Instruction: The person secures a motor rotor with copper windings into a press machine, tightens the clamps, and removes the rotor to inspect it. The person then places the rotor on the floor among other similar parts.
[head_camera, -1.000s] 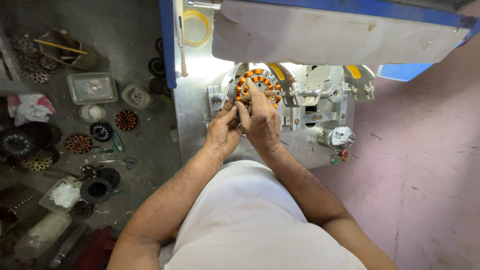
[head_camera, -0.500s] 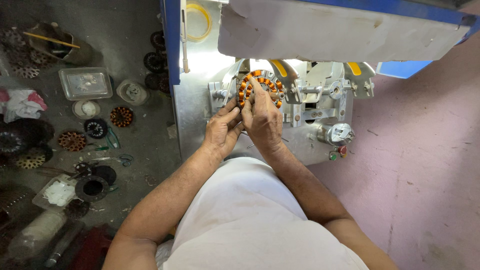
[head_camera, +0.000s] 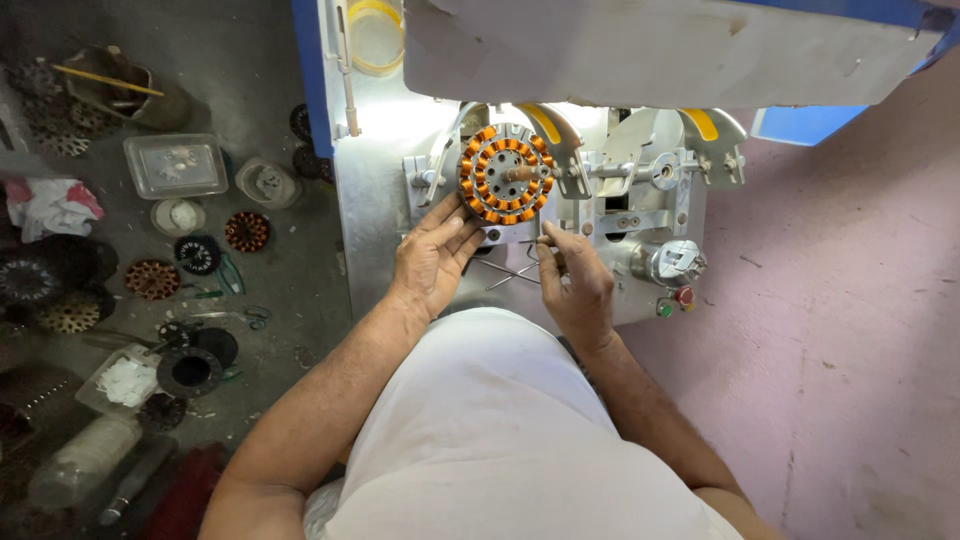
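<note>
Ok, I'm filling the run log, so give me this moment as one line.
left hand: open, below wound stator | right hand: pinching thin wire | stator: mounted on winding machine

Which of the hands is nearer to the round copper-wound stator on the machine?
Left. The left hand touches the stator at its lower-left edge; the right hand sits lower, apart from it.

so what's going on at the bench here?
A person sits at a metal winding machine with a copper-wound stator mounted on its spindle. The left hand rests just below the stator, fingers near its lower edge. The right hand is lower and to the right, pinching what looks like a thin wire. More stators lie on the floor to the left.
</note>
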